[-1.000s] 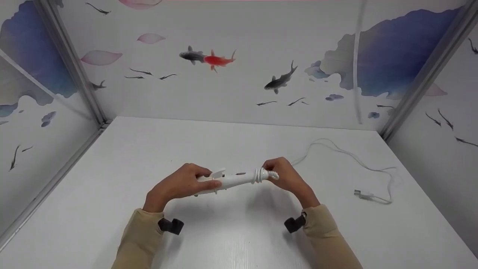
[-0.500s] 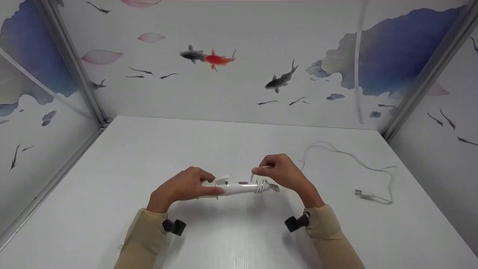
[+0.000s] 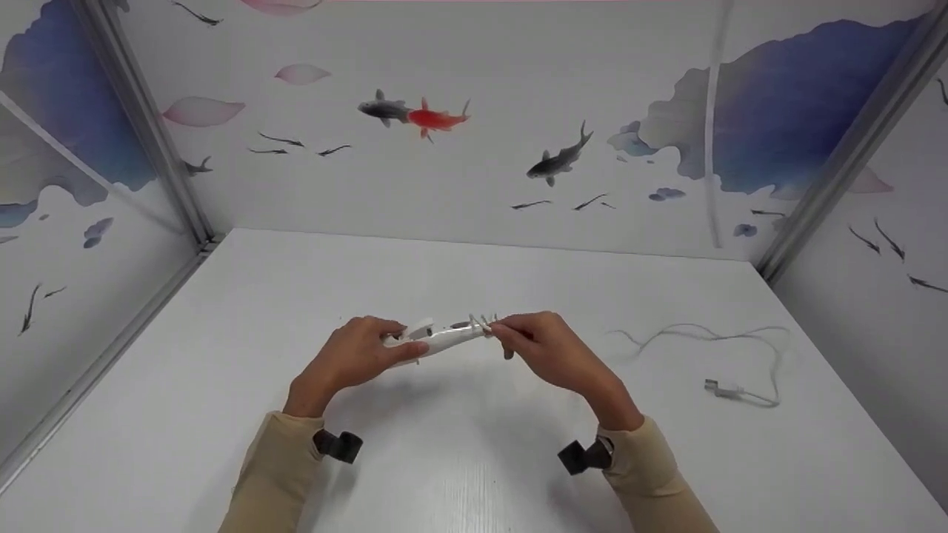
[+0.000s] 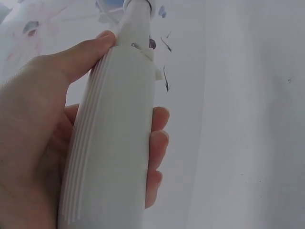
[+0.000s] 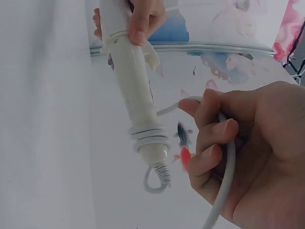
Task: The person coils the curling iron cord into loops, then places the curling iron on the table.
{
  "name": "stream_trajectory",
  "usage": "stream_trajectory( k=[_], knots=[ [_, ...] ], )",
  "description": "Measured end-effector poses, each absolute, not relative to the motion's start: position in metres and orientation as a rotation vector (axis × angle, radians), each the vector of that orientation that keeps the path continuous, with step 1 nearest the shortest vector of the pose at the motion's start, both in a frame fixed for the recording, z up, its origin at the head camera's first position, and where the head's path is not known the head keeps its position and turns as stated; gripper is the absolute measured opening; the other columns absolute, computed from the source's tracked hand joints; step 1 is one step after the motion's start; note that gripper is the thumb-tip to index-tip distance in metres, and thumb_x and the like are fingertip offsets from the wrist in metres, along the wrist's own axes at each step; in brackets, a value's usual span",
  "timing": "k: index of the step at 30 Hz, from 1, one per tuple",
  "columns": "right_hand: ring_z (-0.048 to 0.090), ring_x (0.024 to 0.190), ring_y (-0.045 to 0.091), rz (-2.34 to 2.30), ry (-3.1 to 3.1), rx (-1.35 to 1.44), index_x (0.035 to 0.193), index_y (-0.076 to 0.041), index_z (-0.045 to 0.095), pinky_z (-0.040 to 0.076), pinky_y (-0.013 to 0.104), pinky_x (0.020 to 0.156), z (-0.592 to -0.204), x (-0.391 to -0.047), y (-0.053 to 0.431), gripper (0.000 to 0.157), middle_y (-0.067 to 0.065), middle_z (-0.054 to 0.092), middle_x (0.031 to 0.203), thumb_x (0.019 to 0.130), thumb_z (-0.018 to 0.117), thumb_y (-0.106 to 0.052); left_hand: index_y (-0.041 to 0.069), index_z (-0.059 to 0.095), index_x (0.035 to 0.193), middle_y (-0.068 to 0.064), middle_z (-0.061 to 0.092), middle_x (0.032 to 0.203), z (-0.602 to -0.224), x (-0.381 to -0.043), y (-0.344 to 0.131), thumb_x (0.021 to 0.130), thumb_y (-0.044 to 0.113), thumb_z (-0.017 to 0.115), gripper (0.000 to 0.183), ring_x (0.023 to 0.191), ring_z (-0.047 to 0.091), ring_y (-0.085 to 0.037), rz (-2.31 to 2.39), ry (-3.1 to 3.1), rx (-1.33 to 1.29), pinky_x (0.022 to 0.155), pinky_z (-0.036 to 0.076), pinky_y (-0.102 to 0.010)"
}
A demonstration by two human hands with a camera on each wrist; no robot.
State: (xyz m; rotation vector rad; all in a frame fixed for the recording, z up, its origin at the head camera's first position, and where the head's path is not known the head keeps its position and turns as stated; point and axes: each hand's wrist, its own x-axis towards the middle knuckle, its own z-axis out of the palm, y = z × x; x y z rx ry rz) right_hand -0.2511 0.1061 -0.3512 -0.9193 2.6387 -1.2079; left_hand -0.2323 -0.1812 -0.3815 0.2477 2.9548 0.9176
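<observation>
White bench [image 3: 474, 285], fish-print wall [image 3: 474, 200]: left hand [image 3: 348, 354] grips white wand [image 3: 452, 338] above bench, right hand [image 3: 548, 349] curls round its cord [image 5: 228, 179], step apparently cord-wrapping; next turn likely needs steady tension.

Your surface [image 3: 296, 281] is white, with a bright sheen toward you. On your right, a pale cable [image 3: 711, 338] lies across it in loose bends, plug [image 3: 729, 389] pointing left.
</observation>
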Motion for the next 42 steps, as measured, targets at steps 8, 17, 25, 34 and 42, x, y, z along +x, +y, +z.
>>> stream_trajectory(
  k=[8,17,25,34,42],
  knots=[
    [0.051,0.063,0.012,-1.313,2.446,-0.951,0.123,-0.006,0.069,0.043,0.021,0.059,-0.355,-0.255,0.106,0.028,0.015,0.070,0.090,0.105,0.051,-0.017,0.010,0.071,0.124,-0.009,0.071,0.111,-0.371,-0.233,-0.194,0.090,0.060,0.065,0.061,0.091,0.060,-0.021,1.044,2.943,0.159,0.073,0.047,-0.033],
    [0.059,0.072,0.013,-1.274,2.265,-0.999,0.113,-0.006,0.073,0.051,0.025,0.071,-0.375,-0.274,0.114,0.025,0.007,0.066,0.082,0.105,0.053,-0.019,0.012,0.072,0.119,-0.009,0.071,0.110,-0.366,-0.230,-0.193,0.091,0.056,0.065,0.053,0.092,0.062,-0.021,1.194,2.875,0.227,0.075,0.051,-0.034],
    [0.047,0.064,0.011,-1.076,2.382,-0.732,0.086,-0.002,0.073,0.038,0.029,0.063,-0.391,-0.285,0.124,0.047,-0.006,0.052,0.064,0.097,0.063,-0.046,0.016,0.076,0.113,-0.006,0.071,0.103,-0.369,-0.229,-0.192,0.092,0.048,0.068,0.039,0.088,0.059,-0.019,1.235,2.794,0.429,0.074,0.048,-0.032],
    [0.048,0.069,0.010,-0.991,2.572,-0.750,0.090,-0.001,0.075,0.043,0.026,0.066,-0.401,-0.293,0.131,0.016,0.000,0.066,0.078,0.091,0.073,-0.017,0.025,0.078,0.098,0.004,0.068,0.087,-0.376,-0.228,-0.182,0.088,0.045,0.075,0.022,0.076,0.052,-0.013,1.126,2.678,0.564,0.068,0.043,-0.028],
    [0.046,0.075,0.014,-1.149,2.524,-0.485,0.079,-0.009,0.071,0.039,0.029,0.066,-0.395,-0.290,0.128,0.028,-0.005,0.058,0.078,0.090,0.075,-0.034,0.024,0.080,0.107,0.008,0.073,0.093,-0.377,-0.224,-0.167,0.083,0.045,0.080,0.033,0.077,0.050,-0.012,0.994,2.719,0.506,0.064,0.039,-0.028]
  ],
)
